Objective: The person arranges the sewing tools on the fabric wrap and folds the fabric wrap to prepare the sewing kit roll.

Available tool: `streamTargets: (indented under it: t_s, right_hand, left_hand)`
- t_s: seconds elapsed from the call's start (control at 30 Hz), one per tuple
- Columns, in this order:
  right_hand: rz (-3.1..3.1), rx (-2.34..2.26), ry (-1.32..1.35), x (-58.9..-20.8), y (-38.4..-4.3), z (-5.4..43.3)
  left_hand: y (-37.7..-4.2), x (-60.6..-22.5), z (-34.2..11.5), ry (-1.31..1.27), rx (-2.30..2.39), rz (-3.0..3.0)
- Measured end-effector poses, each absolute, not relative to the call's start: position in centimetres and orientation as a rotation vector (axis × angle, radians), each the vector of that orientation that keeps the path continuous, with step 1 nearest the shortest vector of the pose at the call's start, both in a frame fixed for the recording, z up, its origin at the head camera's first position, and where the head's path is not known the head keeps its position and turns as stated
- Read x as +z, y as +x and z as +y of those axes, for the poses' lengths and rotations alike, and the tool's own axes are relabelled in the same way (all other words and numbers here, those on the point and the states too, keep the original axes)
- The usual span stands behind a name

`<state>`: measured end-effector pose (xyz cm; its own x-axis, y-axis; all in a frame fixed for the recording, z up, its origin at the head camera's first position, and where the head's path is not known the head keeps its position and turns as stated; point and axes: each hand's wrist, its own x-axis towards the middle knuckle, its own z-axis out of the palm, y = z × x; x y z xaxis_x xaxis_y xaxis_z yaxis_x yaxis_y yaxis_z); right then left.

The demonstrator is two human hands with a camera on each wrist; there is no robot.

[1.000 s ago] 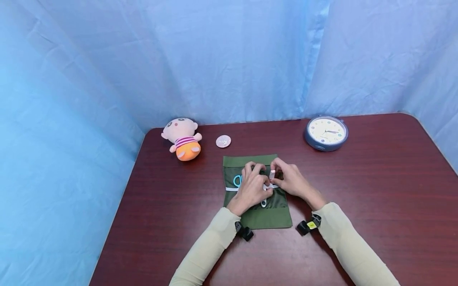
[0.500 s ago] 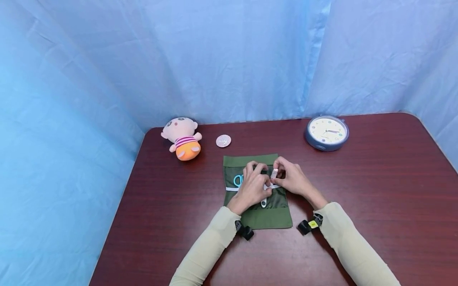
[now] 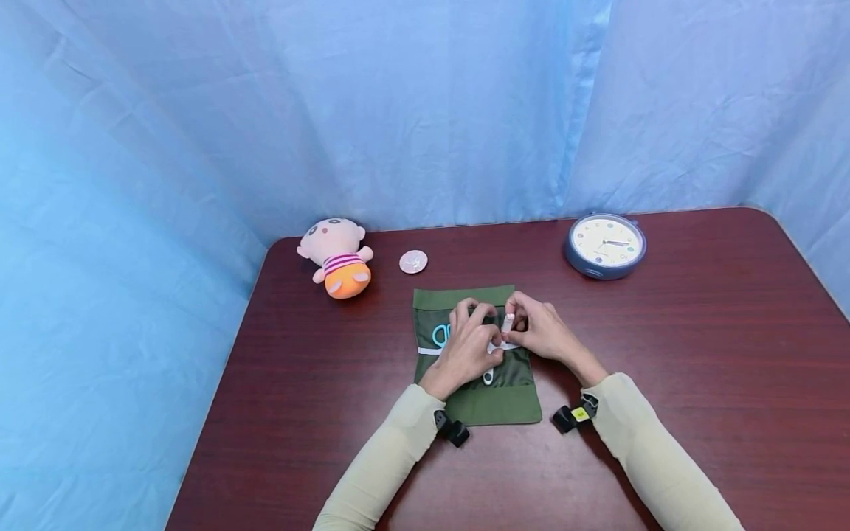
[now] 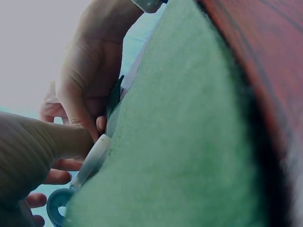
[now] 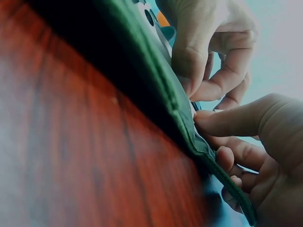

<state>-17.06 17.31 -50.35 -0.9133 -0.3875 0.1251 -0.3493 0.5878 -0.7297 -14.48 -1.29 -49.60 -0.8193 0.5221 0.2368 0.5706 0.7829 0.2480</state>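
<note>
A green fabric organizer [image 3: 493, 405] lies flat on the table with a white elastic band [image 3: 430, 352] across its middle. My left hand [image 3: 470, 346] rests over it, fingers curled, thumb and index finger pinching the band. My right hand [image 3: 543, 328], close beside it, pinches a small pale, flat, silvery piece [image 3: 508, 322] standing at the band; its kind is unclear. Blue-handled scissors [image 3: 440, 335] sit under the band, partly hidden by my left hand. Below that hand shows the end of a white handle [image 3: 488, 377] with a dark spot; the rest is covered.
A plush doll [image 3: 341, 258] with orange bottoms lies at the back left, beside a round pink disc [image 3: 413, 262]. Toward the back right stands a round blue clock [image 3: 605, 246]. Blue curtains [image 3: 425, 110] hang behind the dark red table [image 3: 697, 332].
My right hand has shifted slightly to the right with the pale piece, which leans a little differently. The left hand holds its place at the band.
</note>
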Motion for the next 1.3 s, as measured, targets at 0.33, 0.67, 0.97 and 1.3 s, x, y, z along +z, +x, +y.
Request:
streamTargets:
  t_s: [0.33,0.67,0.97,1.3]
  right_hand:
    - [2.676,-1.222,-0.701,-50.1,-17.4,17.3]
    - [2.554,-1.139,-0.726,-49.1,-18.3,17.3]
    - [2.469,-1.095,-0.651,-48.6,-19.1,17.5]
    - [2.496,-1.019,-0.636,-48.4,-19.6,16.9]
  left_hand:
    - [-14.5,-49.8,-1.6,-0.878,-0.487,-2.815]
    - [-14.3,-49.7,-1.7,-0.892,-0.496,-2.786]
    - [-14.4,-49.8,-1.7,-0.89,-0.5,-2.76]
    - [-14.5,-49.9,-1.7,-0.896,-0.521,-2.75]
